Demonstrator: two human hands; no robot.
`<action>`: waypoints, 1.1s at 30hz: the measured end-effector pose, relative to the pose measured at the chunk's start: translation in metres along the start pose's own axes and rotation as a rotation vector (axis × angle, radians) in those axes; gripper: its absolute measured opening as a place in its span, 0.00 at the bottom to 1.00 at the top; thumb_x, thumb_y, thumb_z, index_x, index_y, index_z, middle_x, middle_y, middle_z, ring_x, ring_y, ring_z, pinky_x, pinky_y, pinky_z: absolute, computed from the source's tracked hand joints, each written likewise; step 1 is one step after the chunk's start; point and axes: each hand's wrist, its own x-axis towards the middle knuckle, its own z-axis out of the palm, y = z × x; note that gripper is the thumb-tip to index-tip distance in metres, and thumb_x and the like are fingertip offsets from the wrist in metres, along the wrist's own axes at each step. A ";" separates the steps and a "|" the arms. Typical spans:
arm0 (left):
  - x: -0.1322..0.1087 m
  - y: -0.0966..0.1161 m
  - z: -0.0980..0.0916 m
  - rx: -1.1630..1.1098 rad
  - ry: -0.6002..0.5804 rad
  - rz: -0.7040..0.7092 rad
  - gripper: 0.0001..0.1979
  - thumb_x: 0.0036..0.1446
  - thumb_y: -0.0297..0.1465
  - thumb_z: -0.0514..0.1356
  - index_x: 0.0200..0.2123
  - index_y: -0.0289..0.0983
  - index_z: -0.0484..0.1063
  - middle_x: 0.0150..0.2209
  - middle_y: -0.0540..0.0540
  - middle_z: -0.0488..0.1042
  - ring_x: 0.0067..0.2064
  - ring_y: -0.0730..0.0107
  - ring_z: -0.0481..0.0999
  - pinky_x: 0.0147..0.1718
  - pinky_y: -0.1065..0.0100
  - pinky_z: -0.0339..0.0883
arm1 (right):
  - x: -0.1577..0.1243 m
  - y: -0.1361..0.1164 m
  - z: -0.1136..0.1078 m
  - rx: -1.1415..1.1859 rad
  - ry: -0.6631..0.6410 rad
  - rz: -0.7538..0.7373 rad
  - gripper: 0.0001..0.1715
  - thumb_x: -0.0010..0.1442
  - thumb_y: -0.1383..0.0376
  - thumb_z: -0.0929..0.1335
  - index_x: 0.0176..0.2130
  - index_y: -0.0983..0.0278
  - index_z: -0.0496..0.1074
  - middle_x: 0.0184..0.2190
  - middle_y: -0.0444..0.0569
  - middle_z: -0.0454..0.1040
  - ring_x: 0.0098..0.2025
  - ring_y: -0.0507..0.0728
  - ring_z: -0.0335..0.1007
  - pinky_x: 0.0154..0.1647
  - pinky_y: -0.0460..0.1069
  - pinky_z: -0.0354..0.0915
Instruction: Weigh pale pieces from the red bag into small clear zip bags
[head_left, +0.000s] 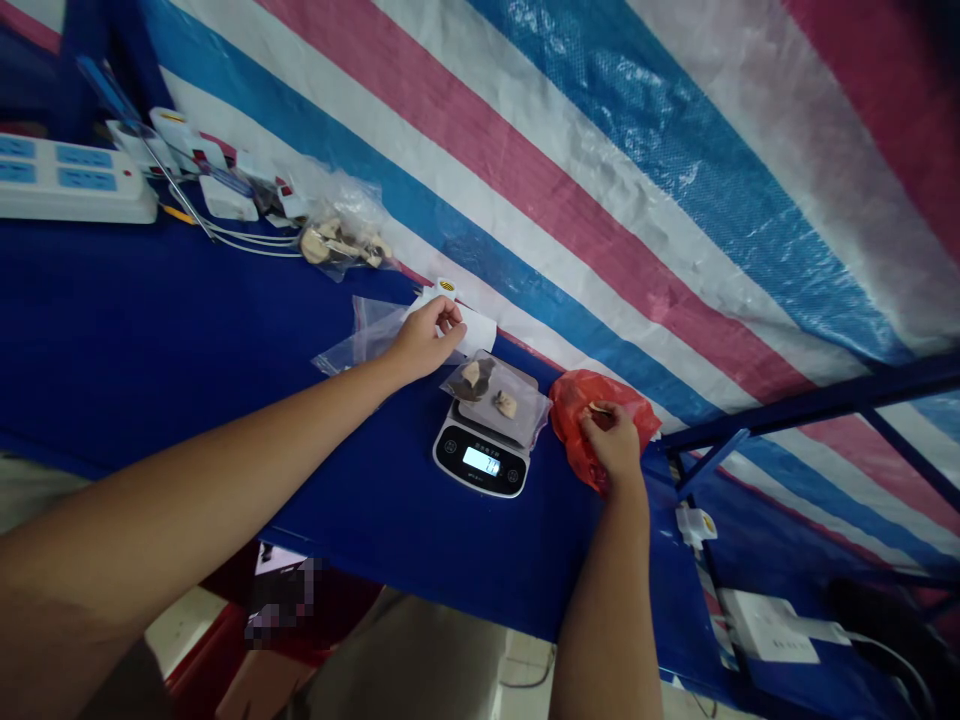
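A digital scale [481, 460] with a lit display stands on the blue table. On its plate lies a clear plastic bag [527, 413] with a few pale and dark pieces in it. My left hand [431, 338] hovers up and left of the scale, beside a white paper [478, 333], its fingers curled together; whether anything is between them is too small to tell. To the right of the scale, my right hand [613, 440] is at the red plastic bag [574, 400], fingers pinched on a small pale piece [598, 408] over the bag's opening.
Empty-looking clear bags [364, 335] lie left of my left hand. Further left are a filled clear bag [341, 240], cables and a white power strip [75, 180]. A striped sheet [525, 170] rises behind the table [187, 330]. Blue metal bars [810, 400] stand at the right.
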 end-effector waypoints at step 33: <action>-0.001 0.002 0.001 -0.025 -0.018 0.008 0.05 0.55 0.29 0.59 0.35 0.40 0.65 0.34 0.51 0.71 0.33 0.73 0.69 0.36 0.65 0.66 | -0.024 -0.008 -0.059 0.090 -0.148 0.355 0.23 0.45 0.59 0.71 0.43 0.61 0.74 0.18 0.45 0.71 0.17 0.58 0.66 0.15 0.50 0.59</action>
